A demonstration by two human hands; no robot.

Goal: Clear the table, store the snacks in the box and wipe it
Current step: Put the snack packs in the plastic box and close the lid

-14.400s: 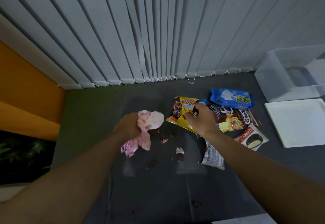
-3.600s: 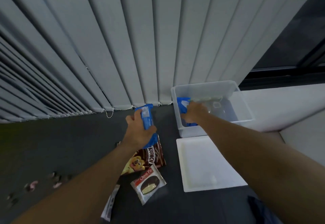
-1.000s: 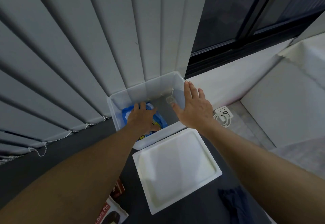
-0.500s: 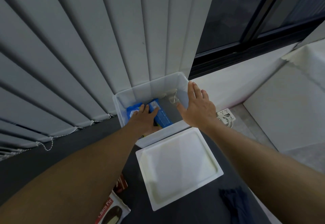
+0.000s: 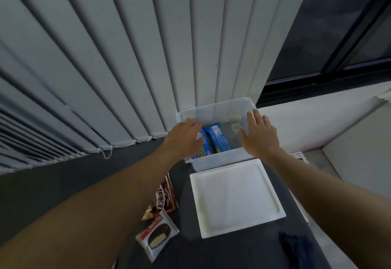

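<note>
Head view, translucent rectangular box (image 5: 213,164), glossy blue packets (image 5: 219,139)

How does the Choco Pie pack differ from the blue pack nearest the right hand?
The Choco Pie pack is white and red, flat on the dark table, not yet stored; the blue pack is longer, narrower, and already inside the clear box. Both are wrapped snacks.
</note>
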